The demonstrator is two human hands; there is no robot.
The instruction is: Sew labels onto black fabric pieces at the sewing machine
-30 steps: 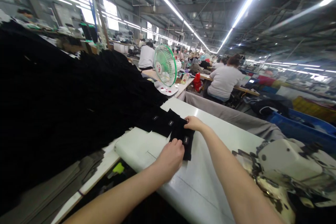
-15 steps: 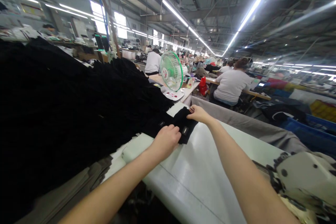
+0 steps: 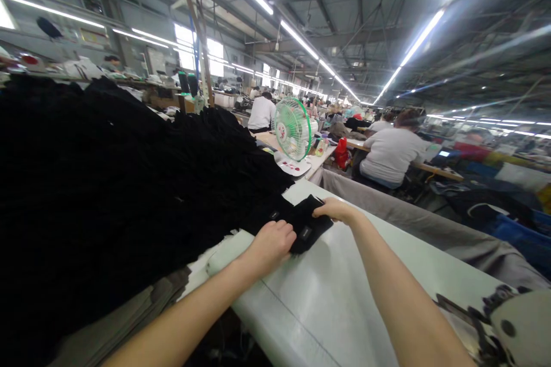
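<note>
A black cloth piece (image 3: pixel 306 228) with a small dark label lies on the pale green tabletop (image 3: pixel 327 275), against a big heap of black fabric (image 3: pixel 129 172). My left hand (image 3: pixel 274 241) is closed on the near left edge of the piece, its fingertips hidden in the dark cloth. At the far right corner of the same piece, my right hand (image 3: pixel 338 210) pinches the edge between thumb and fingers. A second small label (image 3: pixel 274 215) shows on black cloth just beyond my left hand.
Part of a sewing machine (image 3: pixel 523 321) stands at the lower right. Beyond the table are a green fan (image 3: pixel 293 129), a grey cloth trough (image 3: pixel 387 212) and a seated person in a light top (image 3: pixel 390 155). Grey folded cloth (image 3: pixel 129 321) lies below the black heap.
The view has shifted, so the scene sits lower and farther right. Both hands keep hold of the black cloth, whose right part is now turned slightly.
</note>
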